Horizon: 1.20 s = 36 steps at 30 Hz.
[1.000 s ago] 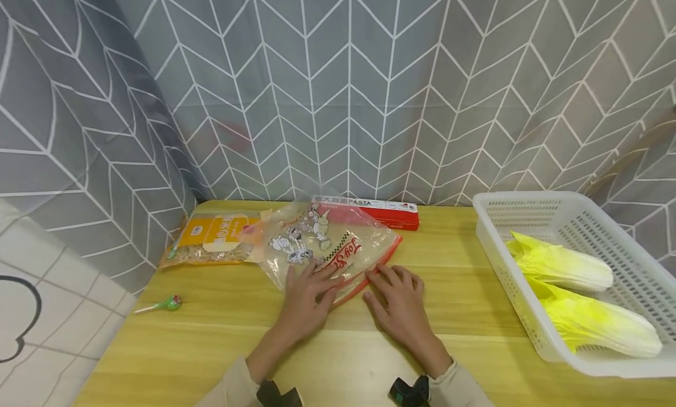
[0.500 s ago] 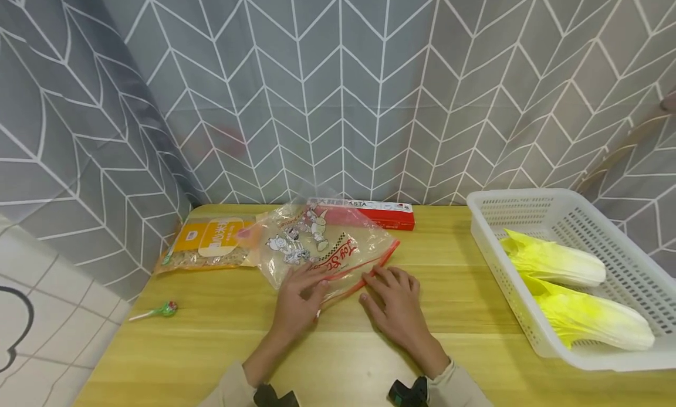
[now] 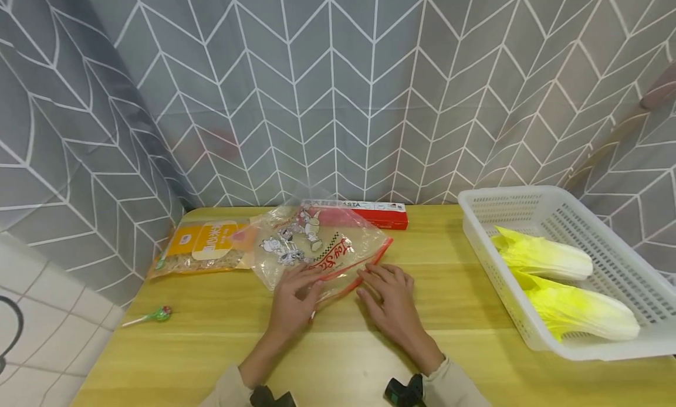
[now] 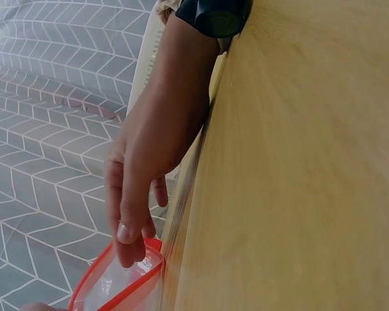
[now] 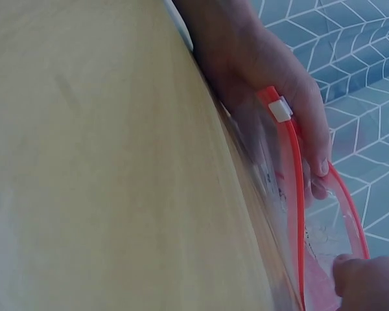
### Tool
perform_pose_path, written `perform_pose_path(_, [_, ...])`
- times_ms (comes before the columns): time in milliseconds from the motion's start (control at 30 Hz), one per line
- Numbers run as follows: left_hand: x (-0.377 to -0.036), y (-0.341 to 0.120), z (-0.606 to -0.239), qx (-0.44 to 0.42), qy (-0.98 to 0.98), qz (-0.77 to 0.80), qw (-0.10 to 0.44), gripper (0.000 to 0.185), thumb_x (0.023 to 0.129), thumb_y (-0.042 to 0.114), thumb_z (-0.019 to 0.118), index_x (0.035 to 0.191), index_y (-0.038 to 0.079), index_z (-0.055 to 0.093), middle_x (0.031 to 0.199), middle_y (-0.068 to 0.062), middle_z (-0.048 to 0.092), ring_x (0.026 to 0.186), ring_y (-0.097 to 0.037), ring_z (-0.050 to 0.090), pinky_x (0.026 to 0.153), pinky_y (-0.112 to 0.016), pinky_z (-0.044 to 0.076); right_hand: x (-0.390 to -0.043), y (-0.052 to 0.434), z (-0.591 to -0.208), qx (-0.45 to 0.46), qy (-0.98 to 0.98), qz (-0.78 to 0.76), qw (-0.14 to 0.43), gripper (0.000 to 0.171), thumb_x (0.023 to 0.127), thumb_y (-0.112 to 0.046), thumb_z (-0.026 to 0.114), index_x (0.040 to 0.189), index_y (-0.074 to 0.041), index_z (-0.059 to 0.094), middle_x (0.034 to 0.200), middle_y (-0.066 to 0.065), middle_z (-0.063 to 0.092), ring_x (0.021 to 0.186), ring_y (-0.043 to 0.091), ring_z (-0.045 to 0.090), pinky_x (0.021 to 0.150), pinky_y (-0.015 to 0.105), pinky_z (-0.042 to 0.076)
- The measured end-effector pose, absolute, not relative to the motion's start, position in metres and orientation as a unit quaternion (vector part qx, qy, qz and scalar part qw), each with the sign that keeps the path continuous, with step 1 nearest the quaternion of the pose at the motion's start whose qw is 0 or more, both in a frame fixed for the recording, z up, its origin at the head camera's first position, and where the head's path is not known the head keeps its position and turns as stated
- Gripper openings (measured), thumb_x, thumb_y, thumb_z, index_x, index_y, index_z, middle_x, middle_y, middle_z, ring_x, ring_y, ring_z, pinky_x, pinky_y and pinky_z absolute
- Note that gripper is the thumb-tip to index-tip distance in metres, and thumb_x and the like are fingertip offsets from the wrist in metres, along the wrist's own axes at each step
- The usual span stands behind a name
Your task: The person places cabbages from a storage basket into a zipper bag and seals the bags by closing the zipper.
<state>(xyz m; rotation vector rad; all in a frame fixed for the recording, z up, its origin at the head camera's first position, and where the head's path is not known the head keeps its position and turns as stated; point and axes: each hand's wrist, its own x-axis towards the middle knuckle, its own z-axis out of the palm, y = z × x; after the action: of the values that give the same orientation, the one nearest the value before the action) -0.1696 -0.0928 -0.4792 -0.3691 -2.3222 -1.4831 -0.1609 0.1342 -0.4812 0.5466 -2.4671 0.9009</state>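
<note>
A clear zip bag [image 3: 330, 246] with cartoon print and a red closure strip lies on the table. In the right wrist view its mouth gapes between two red edges [image 5: 299, 214], and a white slider [image 5: 281, 109] sits at one end. My left hand [image 3: 293, 295] holds the left end of the mouth, its thumb against the far edge; some of its fingers are hidden behind the plastic. At the other end, my right hand [image 3: 389, 295] has its fingertips [image 4: 129, 256] at the opening, fingers fairly straight and thumb apart in the head view.
An orange food packet [image 3: 203, 246] lies beyond the bag on the left, a lollipop [image 3: 158, 314] nearer. A red PASTA box [image 3: 388, 215] is partly behind the bag. To the right, a white basket [image 3: 493, 287] holds two yellow-white cabbages [image 3: 583, 313].
The left hand has drawn slightly back toward the person, and the bag's mouth end has come with it. The right hand stays at the red edge. The head view has shifted a little.
</note>
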Motion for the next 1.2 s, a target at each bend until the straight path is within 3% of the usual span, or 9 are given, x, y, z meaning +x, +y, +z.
perform_pose_path(500, [-0.172,-0.094,-0.482,-0.129,-0.819,-0.530,0.178,0.018,0.086,0.007,0.076,0.104,0.008,0.079,0.121,-0.011,0.075,0.136,-0.043,0.054,0.123,-0.067,0.016,-0.169,0.154,-0.455,0.208,-0.885,0.346,0.231,0.036,0.089,-0.018,0.077,0.124,-0.011,0.073,0.131,0.011,0.070,0.115,0.030,0.056,0.090,0.046,0.037])
perform_pose_path(667, [-0.170,-0.093,-0.481,-0.124,-0.821,-0.530,0.171,0.019,0.086,0.008,0.076,0.105,0.006,0.078,0.123,-0.011,0.074,0.137,-0.043,0.053,0.124,-0.065,0.015,-0.169,0.172,-0.447,0.222,-0.890,0.331,0.221,0.038,0.090,-0.019,0.076,0.127,-0.013,0.072,0.133,0.012,0.069,0.118,0.030,0.055,0.092,0.047,0.038])
perform_pose_path(1200, [-0.170,-0.093,-0.481,-0.122,-0.828,-0.522,0.162,0.015,0.086,0.010,0.077,0.100,0.014,0.080,0.119,-0.007,0.076,0.138,-0.040,0.053,0.125,-0.064,0.014,-0.163,0.218,-0.436,0.250,-0.912,0.248,0.210,0.042,0.087,-0.020,0.080,0.128,-0.015,0.071,0.133,0.012,0.068,0.117,0.030,0.059,0.092,0.050,0.044])
